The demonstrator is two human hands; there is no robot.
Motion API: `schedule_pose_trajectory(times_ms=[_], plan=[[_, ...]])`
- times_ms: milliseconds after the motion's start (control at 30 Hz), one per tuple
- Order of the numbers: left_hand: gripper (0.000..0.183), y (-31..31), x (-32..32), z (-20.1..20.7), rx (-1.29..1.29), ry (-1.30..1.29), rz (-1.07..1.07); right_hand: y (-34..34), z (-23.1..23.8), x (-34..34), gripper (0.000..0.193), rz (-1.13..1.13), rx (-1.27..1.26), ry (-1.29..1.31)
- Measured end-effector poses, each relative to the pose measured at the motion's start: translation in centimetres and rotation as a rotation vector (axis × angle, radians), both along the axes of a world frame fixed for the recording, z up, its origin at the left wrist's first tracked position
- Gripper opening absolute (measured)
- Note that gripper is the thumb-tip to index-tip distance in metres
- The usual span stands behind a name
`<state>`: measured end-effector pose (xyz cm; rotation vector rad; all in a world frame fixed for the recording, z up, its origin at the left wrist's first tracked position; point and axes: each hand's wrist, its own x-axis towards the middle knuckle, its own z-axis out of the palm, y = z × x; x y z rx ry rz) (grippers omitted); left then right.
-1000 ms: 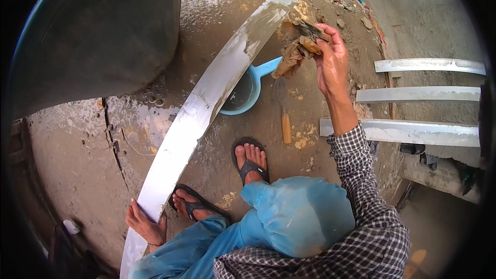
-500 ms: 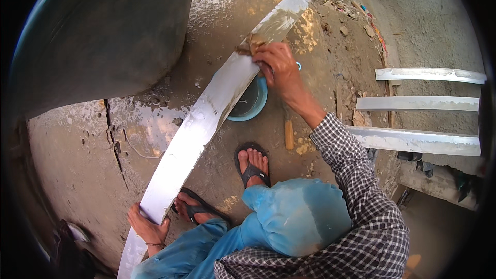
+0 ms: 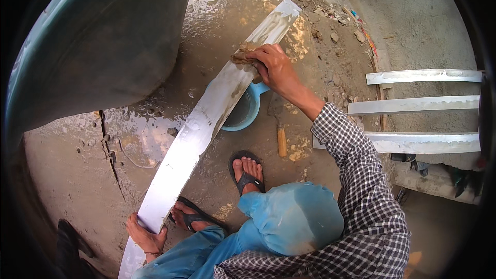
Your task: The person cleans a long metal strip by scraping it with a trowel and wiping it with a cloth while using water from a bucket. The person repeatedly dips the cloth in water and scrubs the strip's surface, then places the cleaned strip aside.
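A long, flat, silvery-white straightedge bar (image 3: 178, 163) slants from the lower left to the upper right, with wet grey-brown smears on its upper part. Near its lower end, my left hand (image 3: 146, 236) wraps round the bar's edges. My right hand (image 3: 276, 70) pinches a crumpled brown wet rag (image 3: 243, 53) and presses it across the bar's upper part. Partly hidden under the bar is a light-blue plastic mug (image 3: 253, 109) with a handle, holding murky water. To its right lies a trowel (image 3: 281, 142) with a wooden handle; its muddy blade blends into the ground.
A big dark curved tub (image 3: 98, 46) looms at the upper left. Three pale bars (image 3: 423, 106) lie side by side at the right. My sandalled feet (image 3: 248, 173) stand on the wet, muddy slab (image 3: 67, 160). Rubble (image 3: 336, 36) borders the wall at the upper right.
The whole view has shifted slightly. My right hand stays at nearly the same part of the bar, with the rag now lying flatter across it. More of the mug's handle shows.
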<state>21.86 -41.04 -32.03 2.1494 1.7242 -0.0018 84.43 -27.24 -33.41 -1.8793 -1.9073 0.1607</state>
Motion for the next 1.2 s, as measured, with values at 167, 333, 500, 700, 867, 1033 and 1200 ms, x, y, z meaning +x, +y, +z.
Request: schedule_pose_trajectory(times_ms=[167, 333, 500, 700, 867, 1033, 1200], plan=[[0.101, 0.3, -0.4, -0.6, 0.081, -0.068, -0.085, 5.6, -0.4, 10.6, 0.014, -0.248, 0.012, -0.117], [0.101, 1.3, 0.5, -0.1, 0.049, -0.006, -0.066, 2.4, -1.5, 6.1, 0.018, -0.137, 0.016, -0.126], [0.111, 0.0, 0.4, 0.3, -0.052, 0.117, 0.010, -0.2, 0.4, 0.0, 0.022, 0.162, 0.081, 0.019], [0.111, 0.6, 0.9, 0.1, -0.034, 0.111, -0.037, 0.4, -1.7, 6.5, 0.020, -0.096, 0.074, -0.044], [0.107, 0.3, 0.8, -0.1, -0.039, 0.098, -0.022, -2.1, -0.7, 2.3, 0.026, 0.059, 0.144, -0.026], [0.104, 0.7, 1.1, 0.2, 0.017, 0.125, -0.050, -1.2, -1.0, 3.7, 0.024, -0.137, 0.114, -0.021], [0.099, 0.9, 1.5, 0.3, 0.025, 0.078, -0.038, -4.8, 0.5, -5.6, 0.024, 0.131, 0.113, 0.051]])
